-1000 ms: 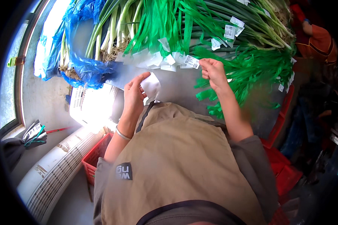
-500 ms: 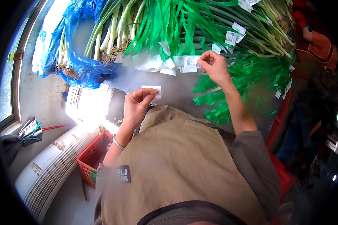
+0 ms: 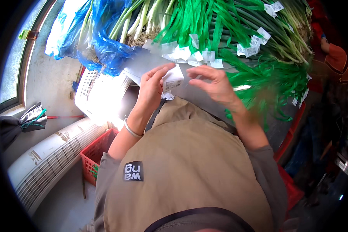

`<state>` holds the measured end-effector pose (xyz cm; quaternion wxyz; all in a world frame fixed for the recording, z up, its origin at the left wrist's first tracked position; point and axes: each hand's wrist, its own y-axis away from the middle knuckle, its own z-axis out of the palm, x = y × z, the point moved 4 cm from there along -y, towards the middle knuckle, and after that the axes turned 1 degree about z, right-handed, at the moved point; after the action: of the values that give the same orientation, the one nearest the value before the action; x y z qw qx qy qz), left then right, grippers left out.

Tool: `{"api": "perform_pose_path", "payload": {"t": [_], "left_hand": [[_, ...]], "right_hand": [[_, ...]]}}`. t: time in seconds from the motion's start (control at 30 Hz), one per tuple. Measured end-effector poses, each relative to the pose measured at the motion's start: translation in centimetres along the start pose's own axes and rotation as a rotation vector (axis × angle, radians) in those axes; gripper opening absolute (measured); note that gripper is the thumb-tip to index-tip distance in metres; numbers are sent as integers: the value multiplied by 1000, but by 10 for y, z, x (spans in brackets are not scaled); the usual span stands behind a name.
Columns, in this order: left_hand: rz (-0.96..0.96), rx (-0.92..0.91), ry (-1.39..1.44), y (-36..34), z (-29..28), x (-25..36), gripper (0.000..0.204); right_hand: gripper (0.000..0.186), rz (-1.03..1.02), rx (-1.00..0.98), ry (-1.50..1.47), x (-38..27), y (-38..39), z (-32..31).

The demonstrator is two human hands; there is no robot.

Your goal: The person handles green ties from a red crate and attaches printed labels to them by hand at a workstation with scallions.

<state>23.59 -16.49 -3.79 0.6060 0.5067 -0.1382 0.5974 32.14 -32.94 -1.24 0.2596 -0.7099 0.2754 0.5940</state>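
Note:
My left hand [image 3: 152, 86] pinches a white printed label [image 3: 175, 78] between thumb and fingers, just in front of my apron. Beside it, my right hand [image 3: 212, 84] is raised with thumb and fingers apart and nothing visible between them. More white labels [image 3: 181, 53] lie along the grey tabletop [image 3: 189, 88] beyond my hands, next to the ends of green mesh netting strips [image 3: 197, 23]. Another bunch of green netting [image 3: 265, 81] hangs over the table to the right of my right hand, some strips carrying labels.
Long green onions [image 3: 149, 17] are piled along the back, some beside blue plastic bags [image 3: 110, 44]. A white basket [image 3: 89, 87] stands brightly lit at the left, with a red crate [image 3: 94, 156] below it. Another person's orange sleeve [image 3: 336, 58] shows at far right.
My right hand has let go of the label at the table edge and drawn back toward my left hand. My left hand has risen, its label now turned with print showing. The view has shifted.

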Motion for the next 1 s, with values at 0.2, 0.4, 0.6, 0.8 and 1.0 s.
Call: {"api": "perform_pose_path", "payload": {"t": [0.2,0.4,0.6,0.8,1.0], "left_hand": [[-42,58,-9,-2,16,-3,30],[-55,87,-14,-17,25,-18,29],[-41,252,-63,-27,10,-17,31],[-96,253,-404,-29,29,-15,31],[50,29,-399,-23,24,-21,43]], "right_hand": [[14,30,177,-116,16,12,20],[11,-131,279,180,18,21,7],[5,382,494,-216,69,11,-83],[9,366,470,-9,146,-20,-107],[18,113,526,298,146,-36,-99]]}}
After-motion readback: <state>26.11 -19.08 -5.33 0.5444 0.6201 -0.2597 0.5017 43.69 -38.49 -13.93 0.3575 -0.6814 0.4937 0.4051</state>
